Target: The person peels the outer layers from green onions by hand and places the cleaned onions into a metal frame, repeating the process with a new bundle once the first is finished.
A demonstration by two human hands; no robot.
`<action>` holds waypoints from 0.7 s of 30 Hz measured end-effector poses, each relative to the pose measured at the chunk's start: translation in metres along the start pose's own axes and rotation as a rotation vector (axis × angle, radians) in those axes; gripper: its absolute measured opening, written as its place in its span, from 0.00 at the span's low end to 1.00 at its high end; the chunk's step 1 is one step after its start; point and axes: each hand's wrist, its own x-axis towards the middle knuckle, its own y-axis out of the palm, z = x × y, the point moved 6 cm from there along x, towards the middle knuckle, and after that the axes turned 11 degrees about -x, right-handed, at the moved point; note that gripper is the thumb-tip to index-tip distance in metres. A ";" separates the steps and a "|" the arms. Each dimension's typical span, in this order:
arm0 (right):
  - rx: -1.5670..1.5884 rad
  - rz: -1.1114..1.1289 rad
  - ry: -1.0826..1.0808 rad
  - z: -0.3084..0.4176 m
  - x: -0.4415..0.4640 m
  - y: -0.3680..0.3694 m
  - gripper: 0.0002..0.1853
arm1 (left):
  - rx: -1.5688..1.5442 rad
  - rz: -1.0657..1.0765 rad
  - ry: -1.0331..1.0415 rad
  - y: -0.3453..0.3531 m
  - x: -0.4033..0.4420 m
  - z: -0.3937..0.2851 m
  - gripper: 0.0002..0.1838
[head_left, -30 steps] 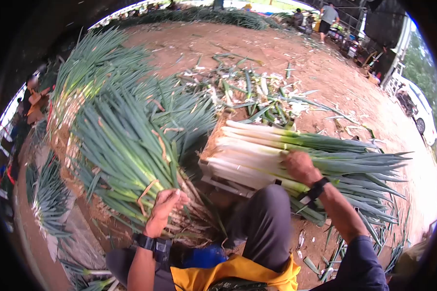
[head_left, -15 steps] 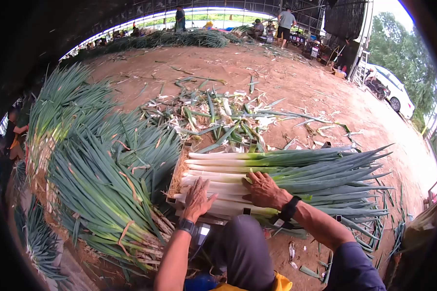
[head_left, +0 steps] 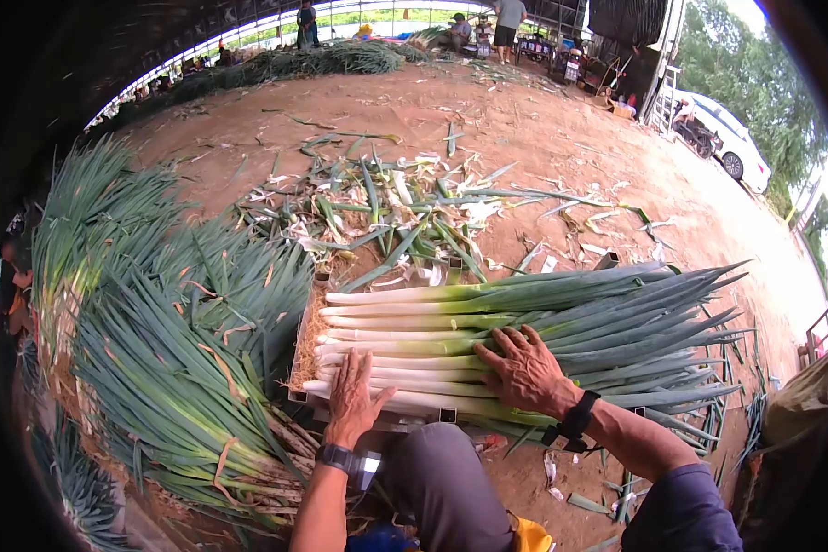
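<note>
A row of peeled green onions [head_left: 405, 333] lies side by side on a low metal frame [head_left: 296, 354], white stalks to the left and green leaves to the right. My left hand [head_left: 351, 400] rests on the white stalks near their root ends, fingers apart. Farther right, my right hand [head_left: 526, 373] lies spread over the stalks where white turns to green. Neither hand is closed round anything. Left of the frame is a large heap of unpeeled green onions [head_left: 175, 368], its roots toward my knee.
Peeled skins and leaf scraps [head_left: 386, 207] litter the dirt floor [head_left: 276, 120] beyond the frame. More onions [head_left: 92, 239] stand at the far left. People, including a standing person [head_left: 508, 28], are in the background, with a white car [head_left: 731, 138] at the right.
My left hand has left the unpeeled heap and moved right onto the white stalks. My right hand has opened flat on the row. The view has turned, and the scene has shifted left.
</note>
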 end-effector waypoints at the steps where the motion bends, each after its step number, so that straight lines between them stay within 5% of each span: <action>1: 0.004 -0.006 0.004 0.000 0.000 0.003 0.29 | -0.007 0.005 0.001 0.001 0.000 0.001 0.47; 12: 0.001 -0.033 0.030 0.002 -0.006 0.003 0.29 | 0.086 -0.003 0.091 -0.008 -0.002 -0.001 0.48; 21: -0.031 -0.034 0.017 0.004 -0.009 0.001 0.30 | -0.401 0.001 -0.038 -0.101 -0.033 -0.043 0.32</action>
